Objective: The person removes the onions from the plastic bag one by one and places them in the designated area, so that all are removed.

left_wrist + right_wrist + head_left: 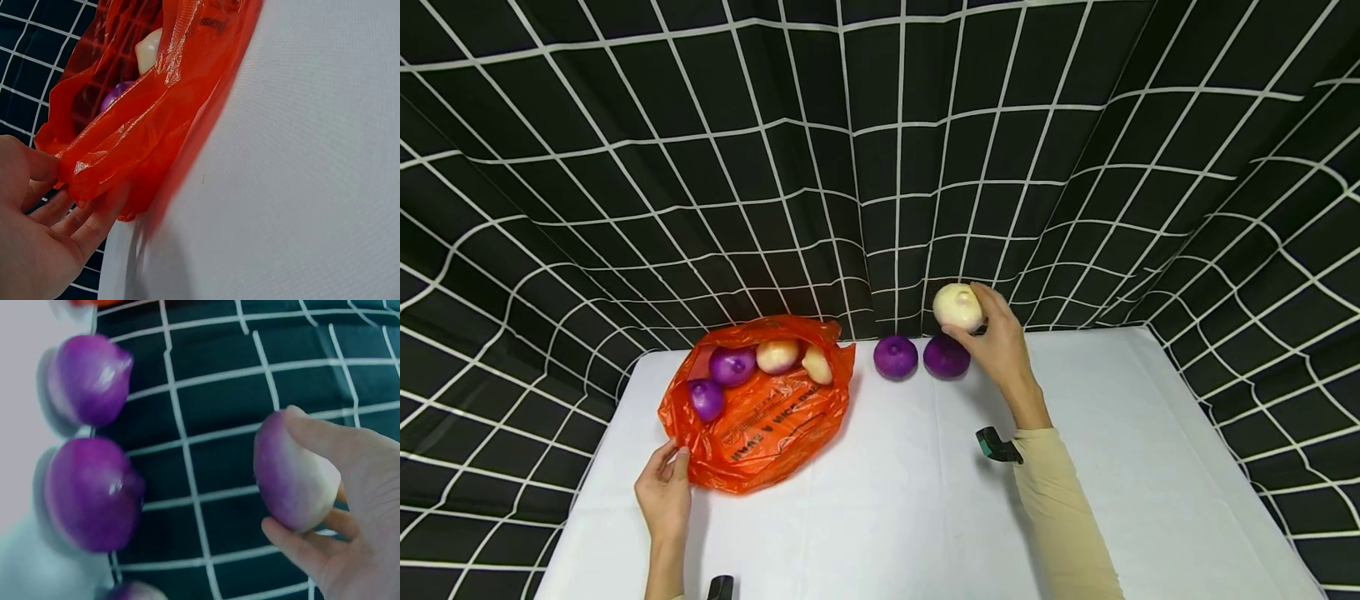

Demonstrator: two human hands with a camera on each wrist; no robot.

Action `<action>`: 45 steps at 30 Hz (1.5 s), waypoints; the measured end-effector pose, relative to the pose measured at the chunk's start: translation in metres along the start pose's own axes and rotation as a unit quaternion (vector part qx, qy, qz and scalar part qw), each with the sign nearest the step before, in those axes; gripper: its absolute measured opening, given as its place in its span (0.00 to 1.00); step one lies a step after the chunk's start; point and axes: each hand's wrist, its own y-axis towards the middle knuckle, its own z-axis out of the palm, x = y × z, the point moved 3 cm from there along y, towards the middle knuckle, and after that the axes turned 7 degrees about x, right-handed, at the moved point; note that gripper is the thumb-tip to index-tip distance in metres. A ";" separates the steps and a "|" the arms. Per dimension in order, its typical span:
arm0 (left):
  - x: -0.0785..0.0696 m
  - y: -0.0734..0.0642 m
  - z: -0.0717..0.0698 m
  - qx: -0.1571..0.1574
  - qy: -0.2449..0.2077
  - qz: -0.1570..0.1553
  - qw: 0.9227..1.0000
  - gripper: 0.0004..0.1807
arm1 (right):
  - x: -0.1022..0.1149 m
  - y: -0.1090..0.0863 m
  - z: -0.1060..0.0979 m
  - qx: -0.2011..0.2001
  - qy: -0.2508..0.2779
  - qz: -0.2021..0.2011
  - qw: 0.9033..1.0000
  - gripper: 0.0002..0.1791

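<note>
My right hand [1002, 346] grips a white-and-purple onion [957, 306], raised above the table's far edge. Its pale side faces the head camera, while the right wrist view also shows its purple side. Below and left of it, two purple onions [895, 357] [947, 357] sit side by side on the table. With thumb and fingers, my left hand [666, 492] pinches the near left edge of a red plastic bag [775, 454]. Inside the bag's mouth lie two purple onions [732, 367] [706, 400], a cream-and-purple one [777, 356] and a pale one [817, 365].
A white cloth covers the table [880, 517]. Black curtains with a white grid [880, 167] hang behind it and along both sides. Another purple-and-white onion [134, 592] shows at the bottom edge of the right wrist view.
</note>
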 end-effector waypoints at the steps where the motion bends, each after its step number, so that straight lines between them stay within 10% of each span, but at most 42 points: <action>1: 0.000 0.000 0.000 0.000 0.000 0.001 1.000 0.14 | -0.006 -0.002 -0.003 -0.010 0.000 0.010 1.000 0.42; 9: 0.000 0.001 0.002 0.001 -0.003 -0.007 1.000 0.14 | -0.053 -0.021 -0.027 -0.090 -0.007 0.094 0.991 0.40; 26: 0.023 0.008 -0.004 -0.006 0.033 -0.019 0.999 0.14 | -0.127 -0.044 -0.046 -0.101 -0.050 0.195 0.974 0.40; 45: 0.027 0.010 -0.001 -0.001 0.038 -0.011 0.999 0.14 | -0.164 -0.057 -0.030 -0.005 -0.080 0.263 0.962 0.43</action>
